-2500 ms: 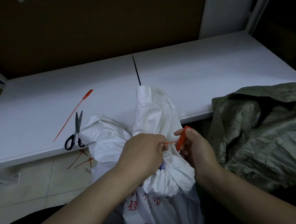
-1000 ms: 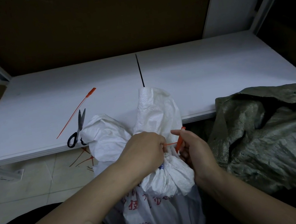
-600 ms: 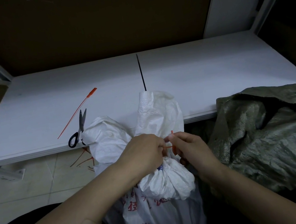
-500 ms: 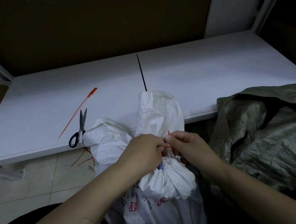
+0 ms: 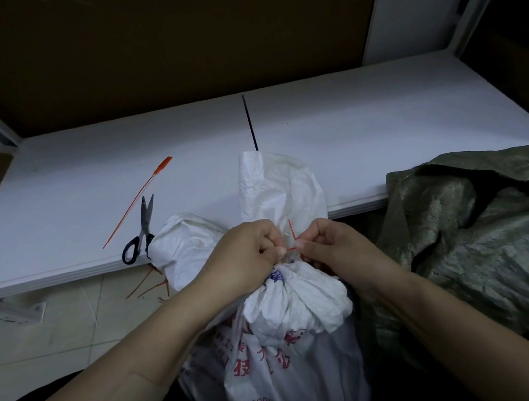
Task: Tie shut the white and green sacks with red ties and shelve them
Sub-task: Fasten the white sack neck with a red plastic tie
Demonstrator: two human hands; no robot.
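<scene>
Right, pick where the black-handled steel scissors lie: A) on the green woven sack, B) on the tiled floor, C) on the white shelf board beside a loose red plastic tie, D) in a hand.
C: the scissors lie near the white board's front edge, beside the loose red tie.

So the white sack [image 5: 280, 353] with red printed characters stands right at the front edge of the white shelf [image 5: 383, 129]. Its neck is bunched up in the left hand [image 5: 247, 255], which grips it in a fist, while the right hand [image 5: 329, 245] pinches a thin red tie [image 5: 292, 241] at the neck, a short bit poking up between the hands. The green sack [image 5: 486, 234] sits crumpled just to the right, and on the shelf's left side black-handled scissors [image 5: 140, 234] lie beside a spare red tie [image 5: 138, 199], with a few red strips [image 5: 147, 286] on the tiled floor [image 5: 36, 340] below.
</scene>
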